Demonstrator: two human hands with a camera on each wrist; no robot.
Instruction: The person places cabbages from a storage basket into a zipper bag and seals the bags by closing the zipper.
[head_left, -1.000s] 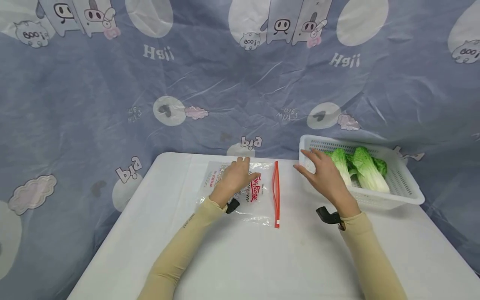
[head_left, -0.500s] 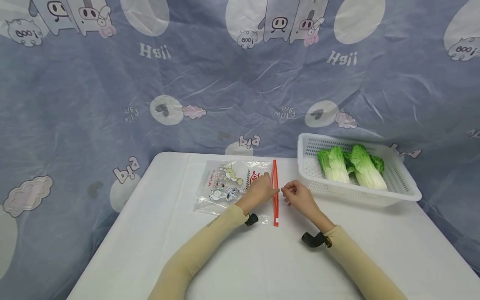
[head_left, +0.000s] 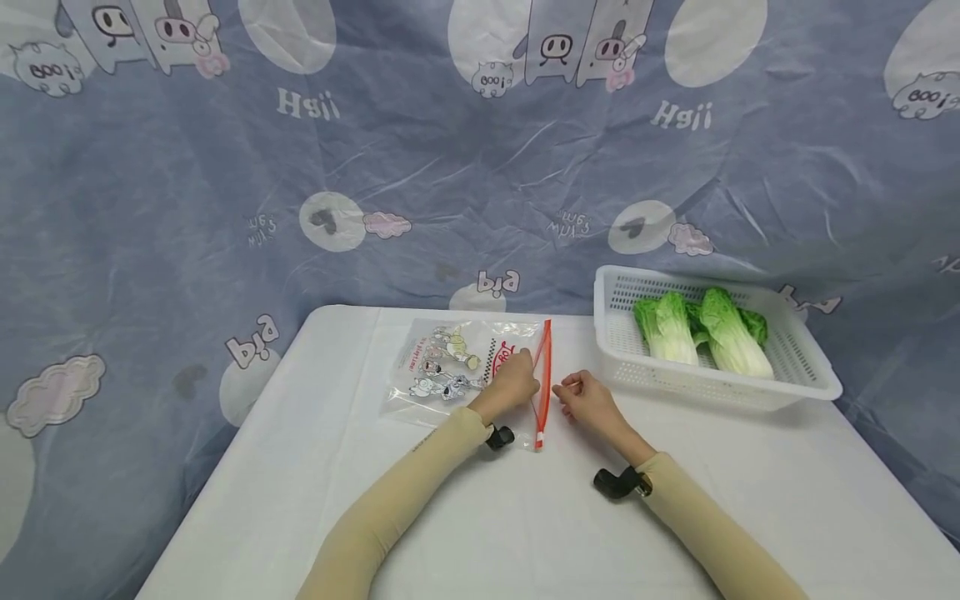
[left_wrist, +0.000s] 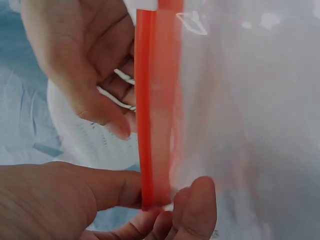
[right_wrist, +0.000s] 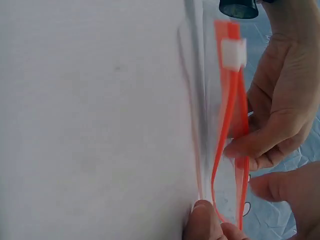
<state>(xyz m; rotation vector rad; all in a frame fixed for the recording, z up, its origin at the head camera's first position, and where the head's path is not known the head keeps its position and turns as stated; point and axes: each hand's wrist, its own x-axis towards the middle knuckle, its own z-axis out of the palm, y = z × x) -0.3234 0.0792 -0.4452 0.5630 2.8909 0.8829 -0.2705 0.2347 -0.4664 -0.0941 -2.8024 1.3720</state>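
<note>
On the table, the bag lies left of the basket (cabbages inside).

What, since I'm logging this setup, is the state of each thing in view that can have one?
Bag: mostly flat, no contents visible
Zip: open, edges parted
Slider: at the zip's near end
Left hand: pinching the zip
Right hand: beside the zip, fingers bent
Basket: upright, holding cabbages
Cabbages: lying down
Backdrop: hanging, creased

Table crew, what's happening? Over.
Left hand pinching red edge of plastic bag; right hand close beside it. Bag partly open. White basket off right, seemingly not blocking.
</note>
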